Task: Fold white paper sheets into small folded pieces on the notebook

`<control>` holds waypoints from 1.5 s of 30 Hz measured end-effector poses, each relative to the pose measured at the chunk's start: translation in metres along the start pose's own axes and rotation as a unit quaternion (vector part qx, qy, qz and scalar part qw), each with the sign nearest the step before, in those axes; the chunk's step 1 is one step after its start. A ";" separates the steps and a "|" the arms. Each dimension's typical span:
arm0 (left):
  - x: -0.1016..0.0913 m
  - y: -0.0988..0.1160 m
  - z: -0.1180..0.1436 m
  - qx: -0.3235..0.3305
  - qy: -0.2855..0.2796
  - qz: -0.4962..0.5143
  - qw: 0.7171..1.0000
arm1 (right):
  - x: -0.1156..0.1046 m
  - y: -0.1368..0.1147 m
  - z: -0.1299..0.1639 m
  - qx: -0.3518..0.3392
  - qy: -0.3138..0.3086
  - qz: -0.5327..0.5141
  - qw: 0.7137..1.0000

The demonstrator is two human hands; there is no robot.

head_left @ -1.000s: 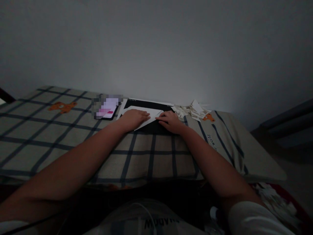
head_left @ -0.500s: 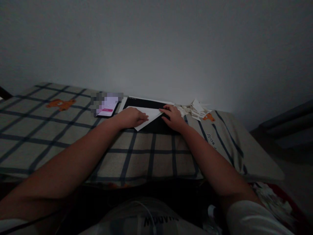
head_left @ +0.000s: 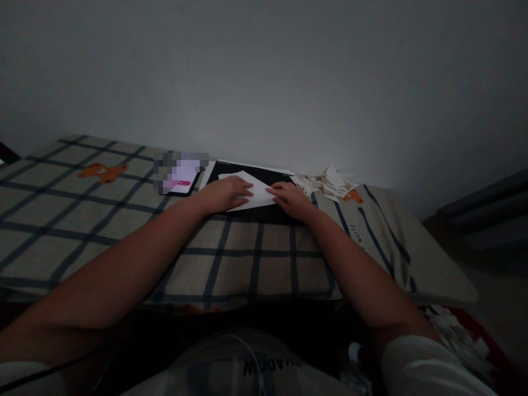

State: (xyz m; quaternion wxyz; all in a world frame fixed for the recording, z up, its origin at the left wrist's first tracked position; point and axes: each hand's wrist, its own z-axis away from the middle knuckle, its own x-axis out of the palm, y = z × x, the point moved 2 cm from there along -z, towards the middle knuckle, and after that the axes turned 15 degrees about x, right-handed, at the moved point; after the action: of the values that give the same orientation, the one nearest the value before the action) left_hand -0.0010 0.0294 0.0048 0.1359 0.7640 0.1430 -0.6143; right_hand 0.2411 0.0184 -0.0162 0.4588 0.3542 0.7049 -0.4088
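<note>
A white sheet of paper (head_left: 259, 191) lies partly folded on a black pad (head_left: 264, 174) near the far edge of the checked cloth. My left hand (head_left: 225, 193) lies flat on the paper's left part, fingers spread and pressing down. My right hand (head_left: 291, 199) rests at the paper's right edge, with its fingertips touching the sheet. Neither hand lifts the paper off the pad.
A phone (head_left: 180, 177) with a lit screen lies left of the pad. A heap of small folded white paper pieces (head_left: 325, 184) sits to the right. The plaid cloth (head_left: 103, 220) with bear prints covers the surface against a grey wall. More white scraps (head_left: 457, 341) lie at the lower right.
The paper was a pointed triangle before and now lies as a wider flat shape. My right hand slid from the paper's tip back down to its right edge; my left hand stayed pressing.
</note>
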 end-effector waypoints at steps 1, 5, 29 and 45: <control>0.000 -0.001 0.001 -0.014 0.000 -0.004 1.000 | 0.000 0.000 0.000 -0.004 -0.002 -0.001 1.000; -0.001 -0.003 0.004 -0.063 0.018 -0.013 0.998 | -0.001 -0.001 0.001 -0.020 -0.002 -0.014 1.000; 0.007 -0.008 0.002 -0.104 -0.038 -0.062 0.992 | 0.004 0.008 -0.005 -0.028 0.022 -0.061 0.998; 0.005 -0.009 0.003 -0.161 -0.052 -0.070 0.983 | 0.011 0.019 -0.011 -0.045 0.005 -0.116 0.992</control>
State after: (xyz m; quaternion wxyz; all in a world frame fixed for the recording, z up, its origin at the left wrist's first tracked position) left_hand -0.0062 0.0365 -0.0005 0.2213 0.6872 0.2857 -0.6302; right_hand 0.2505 0.0375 -0.0289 0.4202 0.2510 0.7609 -0.4259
